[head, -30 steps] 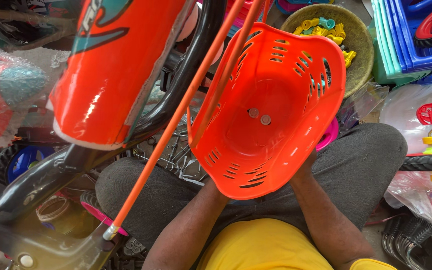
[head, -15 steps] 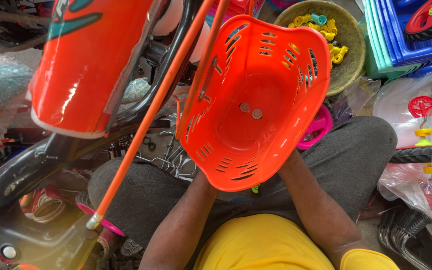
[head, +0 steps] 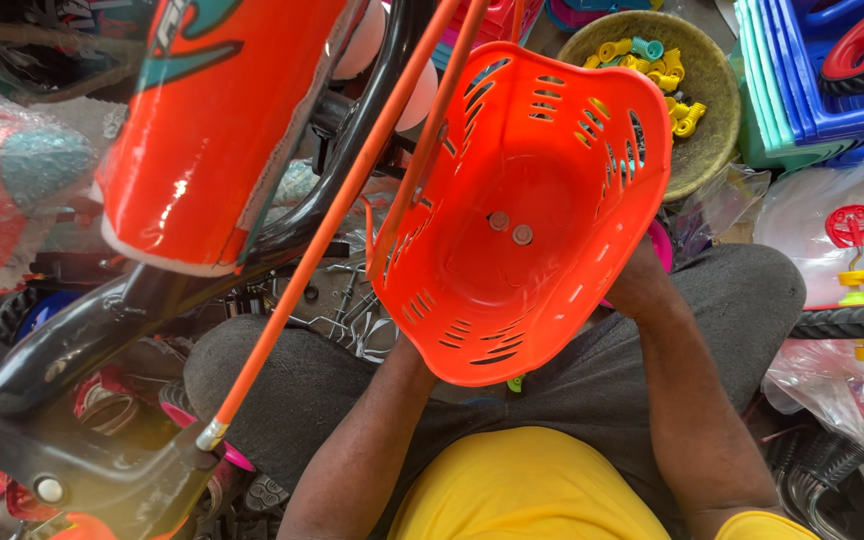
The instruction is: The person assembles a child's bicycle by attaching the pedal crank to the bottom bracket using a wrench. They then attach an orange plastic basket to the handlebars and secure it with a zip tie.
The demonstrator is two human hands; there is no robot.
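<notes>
The orange basket (head: 522, 215) sits centre frame, mouth toward the camera. Both hands reach beneath it: left hand (head: 414, 358) lower left, right hand (head: 640, 285) right; grip state cannot be told.

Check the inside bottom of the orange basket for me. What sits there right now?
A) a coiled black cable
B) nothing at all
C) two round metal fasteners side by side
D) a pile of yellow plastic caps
C: two small round metal fasteners show side by side in the floor of the orange basket; the yellow caps lie in the round woven bowl behind it.
</notes>
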